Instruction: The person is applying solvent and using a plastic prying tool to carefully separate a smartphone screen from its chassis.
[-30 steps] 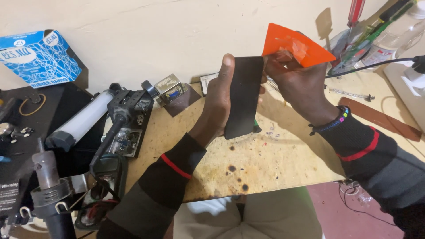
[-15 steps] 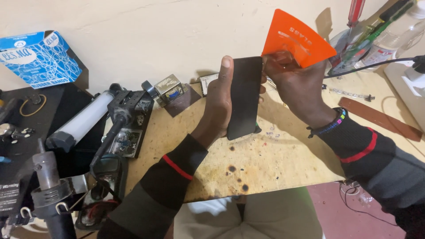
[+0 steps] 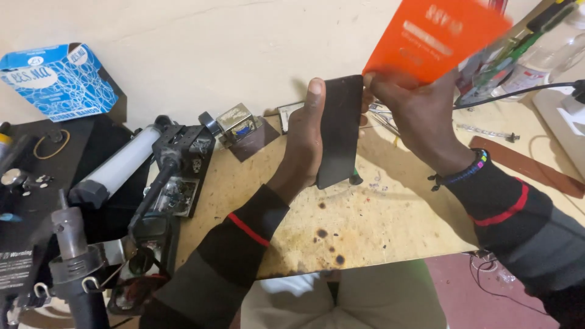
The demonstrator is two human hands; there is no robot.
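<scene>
Black phone (image 3: 338, 131): you hold it upright above the surface (image 3: 390, 213), well off the wood, its dark flat face toward the camera. Your left hand (image 3: 303, 143) has a closed grip on it, thumb up along the left edge and the fingers wrapped behind, out of sight. Your right hand (image 3: 414, 116) is just beside the phone's top right corner; its grip is pinched shut on an orange card (image 3: 436, 36), which rises tilted toward the upper right and is blurred. I cannot tell whether the card's lower edge touches the phone.

Both sleeves are dark grey with a red stripe; a beaded bracelet (image 3: 466, 172) sits on your right wrist.

The surface is pale wood with dark burn spots near its front edge. To the left of your left hand lie a small metal box (image 3: 236, 123), a black clamp fixture (image 3: 180, 161) and a white tube with black end caps (image 3: 119, 164). A blue carton (image 3: 61, 79) stands against the wall at far left. At far right, a black cable (image 3: 518, 92) crosses toward a white appliance (image 3: 563, 122).
</scene>
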